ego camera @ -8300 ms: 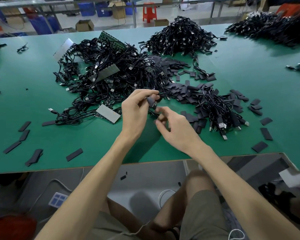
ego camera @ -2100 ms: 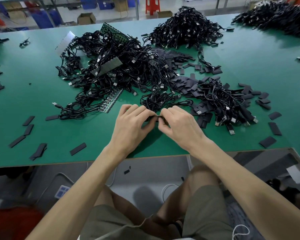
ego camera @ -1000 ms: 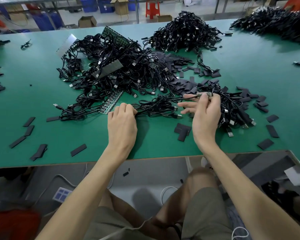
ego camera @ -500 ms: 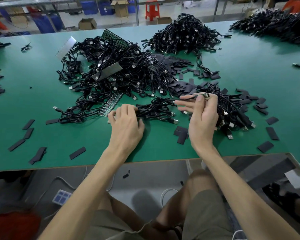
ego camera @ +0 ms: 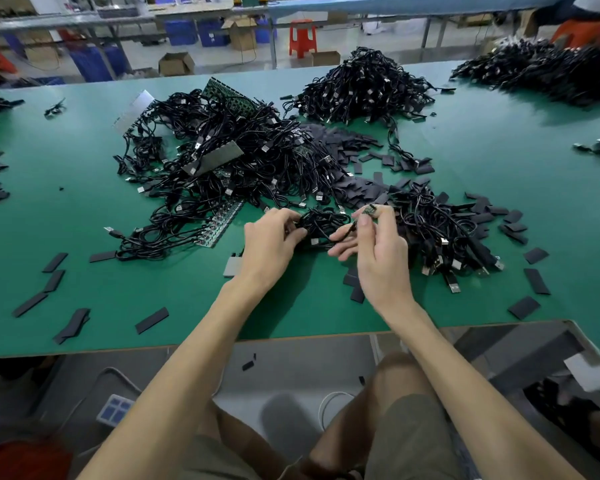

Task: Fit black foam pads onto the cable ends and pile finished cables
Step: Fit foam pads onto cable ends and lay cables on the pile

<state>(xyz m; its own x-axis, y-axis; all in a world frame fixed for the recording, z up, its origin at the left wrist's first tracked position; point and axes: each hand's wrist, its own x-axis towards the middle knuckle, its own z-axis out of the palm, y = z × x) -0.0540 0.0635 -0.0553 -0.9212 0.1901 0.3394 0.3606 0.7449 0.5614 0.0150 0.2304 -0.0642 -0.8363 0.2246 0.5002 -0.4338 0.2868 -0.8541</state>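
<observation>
My right hand (ego camera: 378,251) pinches the bare circuit-board end of a black cable (ego camera: 369,211) between thumb and forefinger, lifted a little above the green table (ego camera: 482,161). My left hand (ego camera: 269,242) grips the coiled bundle of that cable (ego camera: 321,225) against the table. Loose black foam pads (ego camera: 355,287) lie just below my right hand. A pile of cables with pads on their ends (ego camera: 444,233) lies right of my right hand. A big tangle of cables (ego camera: 229,161) spreads behind my hands.
More foam pads (ego camera: 343,143) are heaped in the middle, others (ego camera: 63,303) scattered at the front left and right. Further cable heaps (ego camera: 364,84) stand at the back and far right (ego camera: 548,69). A grey strip (ego camera: 232,266) lies by my left wrist. The table's front edge (ego camera: 291,336) is near.
My right hand has drawn the cable end back toward the left and nearer my left hand. My left hand has closed round the coiled bundle.
</observation>
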